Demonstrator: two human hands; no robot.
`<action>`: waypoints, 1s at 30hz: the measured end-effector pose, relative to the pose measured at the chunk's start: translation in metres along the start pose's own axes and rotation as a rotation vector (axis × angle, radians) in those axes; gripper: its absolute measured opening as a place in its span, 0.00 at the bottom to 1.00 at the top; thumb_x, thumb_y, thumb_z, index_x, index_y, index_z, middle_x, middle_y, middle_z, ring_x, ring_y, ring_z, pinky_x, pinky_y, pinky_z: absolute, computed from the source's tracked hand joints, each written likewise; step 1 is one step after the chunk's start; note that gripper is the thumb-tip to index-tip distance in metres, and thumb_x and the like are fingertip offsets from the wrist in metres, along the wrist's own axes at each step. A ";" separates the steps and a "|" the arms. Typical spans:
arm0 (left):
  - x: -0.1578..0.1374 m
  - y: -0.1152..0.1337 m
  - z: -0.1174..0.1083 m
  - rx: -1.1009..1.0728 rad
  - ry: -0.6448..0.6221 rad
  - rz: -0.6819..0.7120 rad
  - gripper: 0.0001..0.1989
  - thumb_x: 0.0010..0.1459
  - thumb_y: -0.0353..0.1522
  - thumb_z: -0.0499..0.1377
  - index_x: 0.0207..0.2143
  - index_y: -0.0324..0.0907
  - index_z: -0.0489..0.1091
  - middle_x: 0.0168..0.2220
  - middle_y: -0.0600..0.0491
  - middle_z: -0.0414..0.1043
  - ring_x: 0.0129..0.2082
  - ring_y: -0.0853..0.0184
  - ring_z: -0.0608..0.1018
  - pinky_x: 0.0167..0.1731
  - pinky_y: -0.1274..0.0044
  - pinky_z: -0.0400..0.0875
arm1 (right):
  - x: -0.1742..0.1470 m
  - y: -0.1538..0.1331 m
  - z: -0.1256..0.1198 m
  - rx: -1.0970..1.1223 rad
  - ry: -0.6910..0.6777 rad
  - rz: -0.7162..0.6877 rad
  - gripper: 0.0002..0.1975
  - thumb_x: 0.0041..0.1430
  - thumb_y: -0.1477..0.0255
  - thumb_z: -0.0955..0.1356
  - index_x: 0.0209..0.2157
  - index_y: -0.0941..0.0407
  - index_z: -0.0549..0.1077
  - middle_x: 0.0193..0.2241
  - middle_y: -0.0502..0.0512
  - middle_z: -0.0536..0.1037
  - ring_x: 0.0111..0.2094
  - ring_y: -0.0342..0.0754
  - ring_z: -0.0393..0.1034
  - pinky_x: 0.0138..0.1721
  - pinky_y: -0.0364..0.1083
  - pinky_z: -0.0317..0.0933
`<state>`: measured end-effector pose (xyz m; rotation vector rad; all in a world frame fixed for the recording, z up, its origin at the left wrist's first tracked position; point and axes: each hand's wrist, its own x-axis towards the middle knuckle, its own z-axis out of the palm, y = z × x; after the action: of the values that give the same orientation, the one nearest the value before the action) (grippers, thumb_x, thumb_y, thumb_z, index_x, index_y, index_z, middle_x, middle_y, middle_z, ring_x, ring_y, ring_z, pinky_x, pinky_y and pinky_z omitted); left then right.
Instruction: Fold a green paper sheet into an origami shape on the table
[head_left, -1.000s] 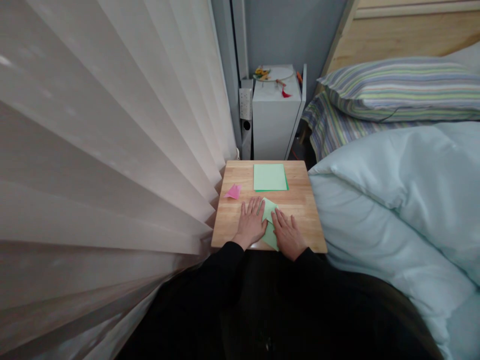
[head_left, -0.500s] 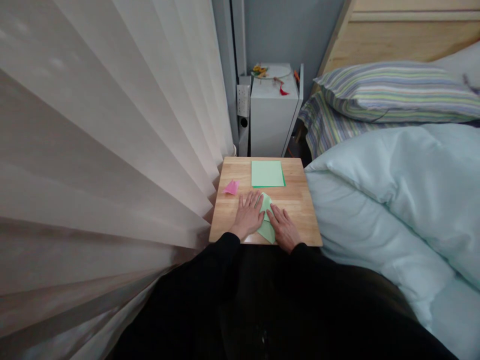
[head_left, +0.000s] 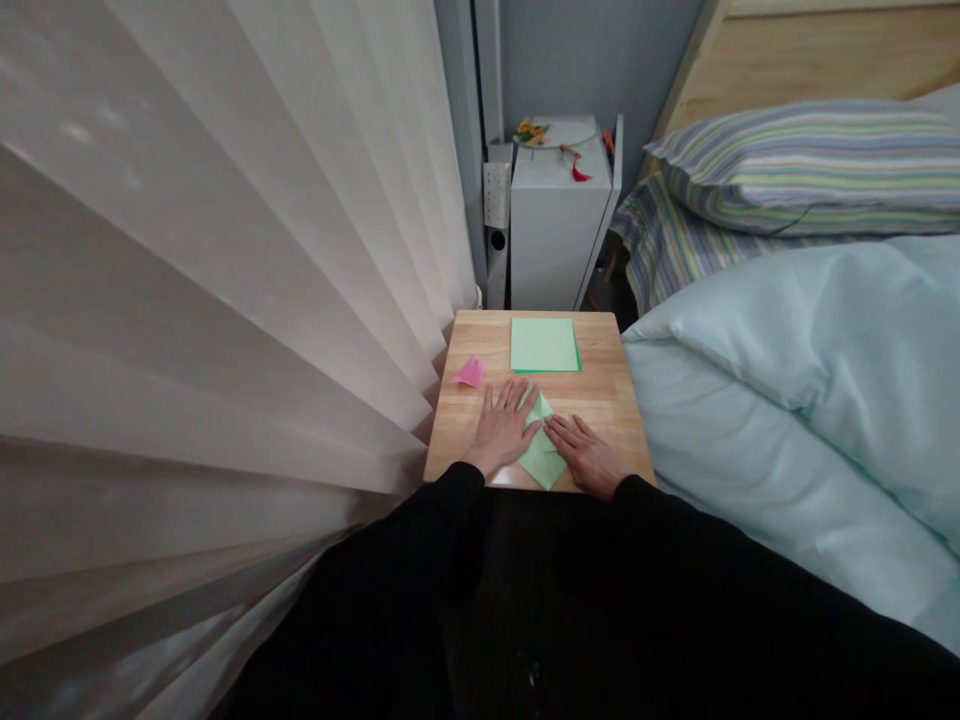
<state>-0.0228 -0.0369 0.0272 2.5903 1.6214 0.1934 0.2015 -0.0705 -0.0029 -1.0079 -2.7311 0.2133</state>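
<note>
A partly folded sheet of light green origami paper (head_left: 543, 466) lies on the small wooden table (head_left: 615, 400) near its front edge. My left hand (head_left: 503, 428) rests flat over the paper's left side, fingers spread. From the right, my right hand (head_left: 587, 452) lays its extended fingers on the paper's right part. Both palms hide some of its folds. Beyond my hands sits a stack of square green paper sheets (head_left: 544, 345). A small folded pink paper piece (head_left: 470, 372) lies at the table's left.
A pleated curtain (head_left: 300, 250) hangs close along the left. To the right is a bed with a pale blue quilt (head_left: 750, 400) and a striped pillow (head_left: 817, 170). Behind the table stands a white cabinet (head_left: 559, 245) with small ornaments on top.
My right hand has shifted right and turned more sideways, uncovering more of the green paper, which now looks wider near the front. My left hand stays on its left side. The view has shifted slightly.
</note>
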 end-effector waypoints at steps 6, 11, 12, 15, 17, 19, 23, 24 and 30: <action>-0.001 0.001 -0.003 0.012 -0.007 0.009 0.30 0.71 0.47 0.44 0.72 0.53 0.50 0.74 0.51 0.46 0.74 0.53 0.49 0.70 0.49 0.43 | 0.002 0.004 -0.004 0.089 0.096 -0.038 0.31 0.63 0.82 0.60 0.68 0.64 0.61 0.65 0.70 0.67 0.68 0.60 0.59 0.67 0.67 0.53; 0.000 0.003 0.000 0.024 -0.004 -0.019 0.30 0.71 0.49 0.43 0.71 0.52 0.52 0.74 0.51 0.47 0.74 0.53 0.49 0.70 0.50 0.42 | 0.001 0.009 0.000 0.155 0.165 -0.058 0.31 0.64 0.81 0.60 0.68 0.60 0.61 0.63 0.68 0.70 0.67 0.59 0.61 0.66 0.69 0.55; 0.000 0.003 0.001 0.027 0.003 -0.024 0.31 0.71 0.49 0.43 0.71 0.51 0.52 0.74 0.51 0.47 0.74 0.53 0.49 0.70 0.49 0.41 | 0.000 0.009 0.001 0.160 0.173 -0.060 0.31 0.64 0.81 0.60 0.68 0.60 0.61 0.63 0.68 0.70 0.67 0.59 0.61 0.66 0.70 0.55; 0.000 0.006 0.001 0.034 0.018 -0.038 0.32 0.70 0.50 0.43 0.72 0.49 0.51 0.74 0.50 0.47 0.74 0.53 0.49 0.70 0.48 0.40 | -0.001 0.010 0.003 0.166 0.187 -0.073 0.31 0.64 0.82 0.60 0.68 0.60 0.60 0.63 0.68 0.70 0.67 0.59 0.60 0.66 0.70 0.55; 0.000 0.008 0.001 0.038 0.014 -0.048 0.33 0.70 0.50 0.43 0.72 0.48 0.51 0.74 0.49 0.47 0.74 0.53 0.48 0.70 0.49 0.39 | -0.001 0.011 0.003 0.172 0.197 -0.084 0.31 0.64 0.82 0.59 0.68 0.60 0.60 0.63 0.68 0.70 0.67 0.59 0.60 0.66 0.70 0.55; 0.000 0.009 0.000 0.041 0.003 -0.057 0.33 0.70 0.50 0.42 0.72 0.47 0.51 0.74 0.49 0.46 0.74 0.54 0.48 0.70 0.49 0.39 | -0.001 0.012 0.002 0.177 0.204 -0.093 0.31 0.64 0.82 0.60 0.68 0.60 0.61 0.63 0.68 0.70 0.67 0.59 0.60 0.66 0.69 0.55; 0.000 0.011 -0.002 0.031 -0.012 -0.065 0.34 0.70 0.49 0.43 0.73 0.45 0.48 0.75 0.49 0.45 0.74 0.54 0.47 0.70 0.50 0.38 | 0.000 0.012 0.001 0.201 0.206 -0.090 0.30 0.65 0.81 0.59 0.68 0.59 0.62 0.63 0.67 0.71 0.67 0.58 0.60 0.67 0.67 0.56; 0.001 0.011 -0.002 0.023 -0.011 -0.067 0.35 0.70 0.49 0.43 0.73 0.45 0.48 0.75 0.48 0.45 0.74 0.54 0.47 0.70 0.50 0.38 | 0.000 0.012 0.001 0.207 0.206 -0.087 0.30 0.65 0.81 0.59 0.68 0.59 0.62 0.63 0.67 0.71 0.67 0.57 0.60 0.67 0.67 0.56; 0.001 0.012 -0.003 -0.009 0.012 -0.058 0.34 0.69 0.45 0.49 0.73 0.54 0.45 0.74 0.48 0.47 0.74 0.51 0.49 0.69 0.45 0.40 | -0.001 0.012 0.003 0.204 0.204 -0.081 0.31 0.64 0.82 0.59 0.68 0.60 0.61 0.63 0.67 0.71 0.68 0.58 0.59 0.67 0.69 0.55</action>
<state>-0.0124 -0.0408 0.0315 2.5367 1.6931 0.2115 0.2086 -0.0624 -0.0083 -0.8138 -2.5003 0.3469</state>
